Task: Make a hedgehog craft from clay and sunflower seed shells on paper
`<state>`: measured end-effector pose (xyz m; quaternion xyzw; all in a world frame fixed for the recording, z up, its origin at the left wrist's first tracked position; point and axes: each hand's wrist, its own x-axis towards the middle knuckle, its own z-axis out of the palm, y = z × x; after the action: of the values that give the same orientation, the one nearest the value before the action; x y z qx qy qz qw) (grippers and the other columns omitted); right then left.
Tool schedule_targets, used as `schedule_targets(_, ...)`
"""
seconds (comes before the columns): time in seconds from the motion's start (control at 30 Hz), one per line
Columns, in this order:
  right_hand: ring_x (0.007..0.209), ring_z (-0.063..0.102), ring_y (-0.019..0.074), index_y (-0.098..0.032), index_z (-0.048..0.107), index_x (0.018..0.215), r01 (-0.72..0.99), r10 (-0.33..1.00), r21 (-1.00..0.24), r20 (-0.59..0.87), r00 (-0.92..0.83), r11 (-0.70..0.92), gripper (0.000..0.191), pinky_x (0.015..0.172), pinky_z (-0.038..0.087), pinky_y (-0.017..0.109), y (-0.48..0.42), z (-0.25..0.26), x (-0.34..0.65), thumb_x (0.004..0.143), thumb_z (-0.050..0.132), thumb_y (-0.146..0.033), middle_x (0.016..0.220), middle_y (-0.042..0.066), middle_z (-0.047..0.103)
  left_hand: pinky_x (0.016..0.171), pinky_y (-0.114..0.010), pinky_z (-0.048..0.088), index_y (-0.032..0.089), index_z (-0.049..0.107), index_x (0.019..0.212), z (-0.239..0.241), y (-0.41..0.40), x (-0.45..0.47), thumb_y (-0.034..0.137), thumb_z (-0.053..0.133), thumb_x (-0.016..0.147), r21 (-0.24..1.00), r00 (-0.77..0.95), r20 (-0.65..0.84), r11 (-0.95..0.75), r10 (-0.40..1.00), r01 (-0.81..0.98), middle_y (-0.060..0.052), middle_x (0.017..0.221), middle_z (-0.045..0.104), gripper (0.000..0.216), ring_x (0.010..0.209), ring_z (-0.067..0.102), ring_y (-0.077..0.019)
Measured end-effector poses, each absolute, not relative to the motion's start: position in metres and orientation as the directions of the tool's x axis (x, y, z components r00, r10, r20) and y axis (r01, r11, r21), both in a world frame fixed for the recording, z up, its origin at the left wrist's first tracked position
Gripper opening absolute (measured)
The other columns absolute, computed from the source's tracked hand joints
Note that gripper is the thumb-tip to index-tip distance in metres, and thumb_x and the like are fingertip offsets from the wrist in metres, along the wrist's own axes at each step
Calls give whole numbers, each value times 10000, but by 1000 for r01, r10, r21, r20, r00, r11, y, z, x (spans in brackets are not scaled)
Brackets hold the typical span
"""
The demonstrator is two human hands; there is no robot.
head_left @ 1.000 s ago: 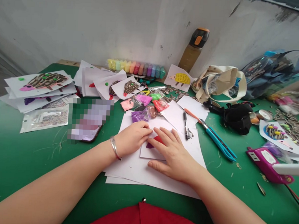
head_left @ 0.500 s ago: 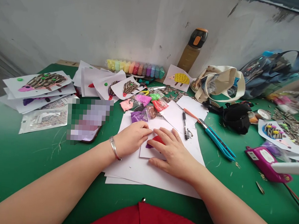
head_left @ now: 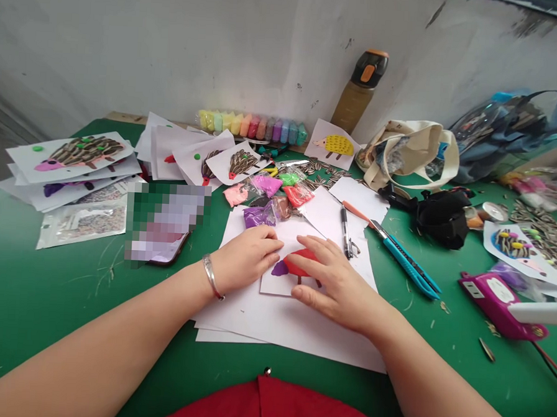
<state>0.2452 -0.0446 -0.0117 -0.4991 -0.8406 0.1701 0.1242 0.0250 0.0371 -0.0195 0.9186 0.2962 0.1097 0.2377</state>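
Observation:
A small white card [head_left: 278, 288] lies on larger white sheets [head_left: 254, 322] in front of me. On it is a red rounded animal body with a purple head and short brown legs, its red clay shape [head_left: 296, 267] partly under my fingers. My left hand [head_left: 248, 257], with a silver bracelet at its wrist, has its fingers curled together against the card's upper left edge. My right hand [head_left: 335, 277] is open, fingers spread over the right part of the red body. Whether its fingertips touch the clay is hard to tell.
Bags of coloured clay [head_left: 262, 215] sit behind the card. A pen [head_left: 345, 230] and a blue utility knife [head_left: 406, 259] lie to the right, near a purple glue gun [head_left: 495, 301]. Leftward are a phone [head_left: 170, 228] and stacked seed pictures [head_left: 83, 151]. A bottle [head_left: 359, 91] stands behind.
My right hand has shifted slightly right, uncovering more of the red body, the purple head and the legs. My left hand has stayed almost where it was.

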Motion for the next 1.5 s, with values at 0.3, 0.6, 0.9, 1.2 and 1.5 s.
schedule_targets(0.3, 1035, 607, 219, -268, 685, 1174, 749, 885, -478, 166, -435, 458, 313, 908, 491, 374, -42, 0, 266, 976, 447, -230, 1152, 51, 688, 904, -380, 460, 139, 660, 994, -3, 28, 28, 348, 566, 936, 433, 804, -85, -705, 588, 562, -109, 1060, 575, 236, 979, 548, -246)
schedule_targets(0.6, 922, 631, 208, -246, 747, 999, 762, 882, -462, 112, -457, 453, 301, 822, 492, 341, -49, 8, 273, 955, 459, -169, 991, 59, 715, 1117, -492, 380, 126, 506, 1359, -20, -9, 19, 329, 566, 940, 300, 797, 7, -762, 604, 574, -202, 1435, 472, 469, 1339, 432, -340)
schedule_targets(0.9, 831, 625, 195, -236, 707, 892, 900, 1000, -435, -11, 19, -22, 218, 695, 446, 289, -35, 12, 316, 921, 498, -288, 933, 33, 704, 1164, -482, 357, 96, 385, 1464, -32, 0, 15, 376, 473, 987, 286, 826, 72, -805, 558, 519, -197, 1496, 446, 560, 1407, 394, -311)
schedule_targets(1.2, 827, 583, 200, -209, 588, 804, 971, 983, -186, -127, 129, -152, 159, 678, 393, 294, -20, -16, 315, 890, 455, -192, 924, 62, 641, 1159, -505, 364, 75, 459, 1421, -35, -2, 10, 393, 494, 980, 306, 770, 126, -763, 626, 570, -192, 1468, 484, 545, 1418, 365, -341)
schedule_targets(1.5, 787, 611, 205, -273, 590, 1009, 878, 935, -329, -193, 299, -349, 168, 613, 416, 281, -19, -10, 318, 874, 496, -307, 808, -3, 683, 1134, -510, 396, 58, 522, 1373, -30, 1, 9, 388, 563, 946, 291, 772, 84, -757, 630, 585, -203, 1445, 502, 541, 1392, 389, -365)
